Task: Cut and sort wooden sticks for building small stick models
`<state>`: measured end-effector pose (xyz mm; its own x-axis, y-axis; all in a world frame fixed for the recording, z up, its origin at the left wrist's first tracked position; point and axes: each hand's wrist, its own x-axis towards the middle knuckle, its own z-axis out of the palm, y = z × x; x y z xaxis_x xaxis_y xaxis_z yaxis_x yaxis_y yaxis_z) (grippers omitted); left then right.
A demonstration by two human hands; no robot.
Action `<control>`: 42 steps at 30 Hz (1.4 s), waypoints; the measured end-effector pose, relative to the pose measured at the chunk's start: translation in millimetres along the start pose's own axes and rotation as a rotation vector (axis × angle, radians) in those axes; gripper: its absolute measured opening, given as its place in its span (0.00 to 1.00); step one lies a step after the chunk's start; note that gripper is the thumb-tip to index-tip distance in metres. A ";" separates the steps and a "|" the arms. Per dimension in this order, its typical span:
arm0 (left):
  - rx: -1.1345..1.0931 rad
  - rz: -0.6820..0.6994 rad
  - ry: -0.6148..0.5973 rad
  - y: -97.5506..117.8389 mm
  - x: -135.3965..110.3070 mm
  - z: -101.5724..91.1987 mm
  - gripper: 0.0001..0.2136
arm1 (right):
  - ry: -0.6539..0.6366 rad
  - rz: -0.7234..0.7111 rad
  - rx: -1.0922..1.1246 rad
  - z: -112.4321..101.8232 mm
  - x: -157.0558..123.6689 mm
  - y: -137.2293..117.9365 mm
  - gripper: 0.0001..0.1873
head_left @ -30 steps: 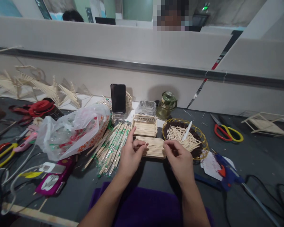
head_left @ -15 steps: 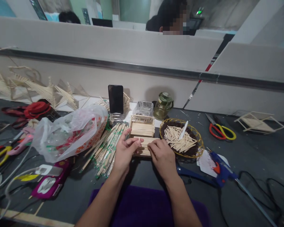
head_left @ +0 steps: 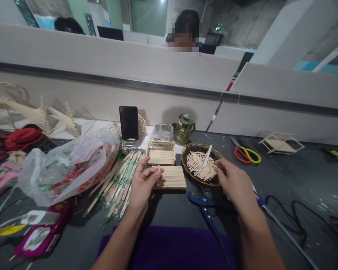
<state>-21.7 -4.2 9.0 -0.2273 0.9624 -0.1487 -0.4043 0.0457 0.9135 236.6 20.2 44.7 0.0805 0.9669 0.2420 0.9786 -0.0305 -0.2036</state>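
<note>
My left hand (head_left: 144,183) pinches a short wooden stick (head_left: 159,168) between thumb and finger, its other fingers raised, at the left end of a flat panel of wooden sticks (head_left: 171,177). Behind the panel stands a small stick-built piece with a railing (head_left: 161,155). At the right rim of a woven basket (head_left: 184,167), my right hand (head_left: 235,183) has its thumb and fingertips together; what they hold, if anything, I cannot make out. Short cut sticks (head_left: 198,165) and a white tool (head_left: 207,154) lie in the basket.
Bundled wrapped sticks (head_left: 121,187) and a plastic bag (head_left: 70,165) lie left. Blue-handled pliers (head_left: 204,202) rest before the basket. A phone (head_left: 129,123) and green jar (head_left: 184,129) stand behind; scissors (head_left: 247,154) and a stick frame (head_left: 281,144) lie right. Cables (head_left: 294,221) trail nearby.
My right hand has left the stick panel and moved right to the basket's edge. The left hand keeps its pinch by the panel. The view has turned somewhat to the right.
</note>
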 end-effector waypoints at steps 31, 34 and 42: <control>-0.017 0.018 -0.017 -0.2 -2.7 0.4 0.33 | -0.338 -0.143 -0.021 79.2 79.8 -7.8 0.07; -0.014 0.023 -0.030 -0.3 -3.0 0.4 0.32 | -0.325 -0.120 -0.036 73.6 81.6 2.9 0.10; -0.010 0.035 -0.024 0.6 -3.2 1.5 0.31 | -0.342 -0.154 0.023 72.4 82.0 -3.3 0.05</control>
<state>-19.9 -6.9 10.6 -0.2200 0.9696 -0.1073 -0.4053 0.0092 0.9141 226.3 118.0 -3.5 -0.1387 0.9886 -0.0584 0.9696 0.1236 -0.2114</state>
